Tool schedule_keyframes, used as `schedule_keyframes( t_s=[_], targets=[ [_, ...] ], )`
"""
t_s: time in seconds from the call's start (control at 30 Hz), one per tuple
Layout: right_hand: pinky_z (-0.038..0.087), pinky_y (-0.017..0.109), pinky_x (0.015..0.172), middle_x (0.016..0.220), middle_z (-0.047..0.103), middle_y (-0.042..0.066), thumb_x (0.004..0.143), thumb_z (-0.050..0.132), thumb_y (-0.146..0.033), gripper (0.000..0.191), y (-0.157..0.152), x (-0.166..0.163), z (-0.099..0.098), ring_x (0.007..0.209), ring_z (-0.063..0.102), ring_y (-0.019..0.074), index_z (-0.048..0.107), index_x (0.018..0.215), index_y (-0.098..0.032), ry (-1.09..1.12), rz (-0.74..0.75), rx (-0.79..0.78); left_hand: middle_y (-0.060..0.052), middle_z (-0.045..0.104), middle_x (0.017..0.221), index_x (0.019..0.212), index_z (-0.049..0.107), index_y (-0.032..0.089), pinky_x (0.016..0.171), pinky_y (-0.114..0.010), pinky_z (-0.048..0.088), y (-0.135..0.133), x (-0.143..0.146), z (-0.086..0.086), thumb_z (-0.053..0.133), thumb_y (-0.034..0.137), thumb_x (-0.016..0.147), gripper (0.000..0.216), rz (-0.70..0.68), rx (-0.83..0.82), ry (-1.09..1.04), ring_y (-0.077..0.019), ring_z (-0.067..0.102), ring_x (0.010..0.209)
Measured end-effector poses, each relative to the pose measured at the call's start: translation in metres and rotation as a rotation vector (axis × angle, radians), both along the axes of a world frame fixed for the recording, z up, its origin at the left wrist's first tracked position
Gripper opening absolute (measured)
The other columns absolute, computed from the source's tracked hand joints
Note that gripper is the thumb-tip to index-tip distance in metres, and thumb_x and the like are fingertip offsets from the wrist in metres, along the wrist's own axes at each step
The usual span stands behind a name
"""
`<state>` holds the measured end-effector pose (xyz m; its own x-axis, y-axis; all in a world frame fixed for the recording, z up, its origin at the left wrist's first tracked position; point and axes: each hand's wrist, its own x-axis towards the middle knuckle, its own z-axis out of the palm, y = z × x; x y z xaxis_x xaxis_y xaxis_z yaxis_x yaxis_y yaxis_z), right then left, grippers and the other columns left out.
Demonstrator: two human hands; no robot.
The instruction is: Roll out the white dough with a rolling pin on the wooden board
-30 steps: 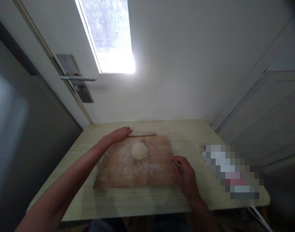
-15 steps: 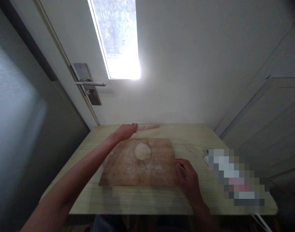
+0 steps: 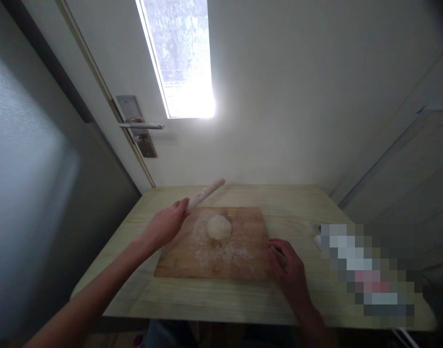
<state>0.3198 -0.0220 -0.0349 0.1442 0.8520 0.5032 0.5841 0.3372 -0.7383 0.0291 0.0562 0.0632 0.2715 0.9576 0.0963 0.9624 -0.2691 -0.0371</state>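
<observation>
- Left hand point(image 3: 170, 222) has its fingers wrapped round the near end of a pale rolling pin point(image 3: 207, 193), which slants off to the right above the board's far-left part. My guess: an end grip leaves most of the wood free.
- Dough ball point(image 3: 219, 227) sits on the wooden board point(image 3: 174, 263), a bit past the middle toward the far edge. The white dusting point(image 3: 224, 253) around it looks like flour, probably there against sticking.
- Right hand point(image 3: 288, 270) is at the board's right edge, fingers curled, narrow gap to the thumb. Might be steadying the board, but I can't tell if it's pinching it or just touching.
- Surface-wise: pale wood-grain table point(image 3: 293, 198), board lying flat on it.
- Room, from the left: shiny grey panel point(image 3: 25, 169), then a metal handle point(image 3: 145, 126) and a really bright window point(image 3: 181, 48) in a whitish door point(image 3: 261, 96).
- Far right: a pixelated patch point(image 3: 362, 266) over the table's end, no clue what's under it.
</observation>
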Motion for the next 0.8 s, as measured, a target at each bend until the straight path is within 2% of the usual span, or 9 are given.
schedule_keyframes(
  t_s=[0.13, 0.23, 0.6, 0.8],
  targets=[
    [0.043, 0.036, 0.075, 0.088, 0.055, 0.005, 0.078, 0.043, -0.026, 0.015, 0.000, -0.001, 0.002, 0.085, 0.052, 0.0182, 0.052, 0.088, -0.020, 0.010, 0.001, 0.007, -0.010, 0.055, 0.099, 0.110, 0.032, 0.019, 0.060, -0.029, 0.041, -0.014, 0.004, -0.025, 0.023, 0.033, 0.086, 0.029, 0.014, -0.062, -0.010, -0.0209, 0.058, 0.076],
    [0.043, 0.037, 0.076, 0.088, 0.055, 0.006, 0.078, 0.042, -0.026, 0.016, 0.000, 0.000, 0.002, 0.085, 0.052, 0.0186, 0.052, 0.089, -0.020, 0.011, 0.011, 0.011, -0.010, 0.056, 0.094, 0.107, 0.033, 0.018, 0.058, -0.030, 0.041, -0.018, 0.011, -0.034, 0.023, 0.030, 0.086, 0.027, 0.015, -0.095, 0.004, -0.0212, 0.058, 0.074],
    [0.043, 0.037, 0.076, 0.087, 0.055, 0.005, 0.078, 0.042, -0.026, 0.016, 0.000, 0.000, 0.001, 0.085, 0.052, 0.0182, 0.052, 0.088, -0.021, 0.031, 0.011, 0.005, -0.009, 0.055, 0.094, 0.103, 0.037, 0.018, 0.062, -0.031, 0.042, -0.024, 0.026, -0.040, 0.024, 0.030, 0.086, 0.024, 0.026, -0.086, 0.068, -0.0200, 0.057, 0.077],
    [0.043, 0.035, 0.076, 0.087, 0.055, 0.005, 0.078, 0.042, -0.025, 0.016, 0.000, -0.001, 0.003, 0.085, 0.052, 0.0175, 0.052, 0.089, -0.021, 0.034, 0.011, 0.003, -0.010, 0.056, 0.088, 0.103, 0.039, 0.015, 0.059, -0.031, 0.042, -0.025, 0.029, -0.045, 0.026, 0.028, 0.085, 0.025, 0.002, -0.012, 0.126, -0.0223, 0.054, 0.080]
  ],
)
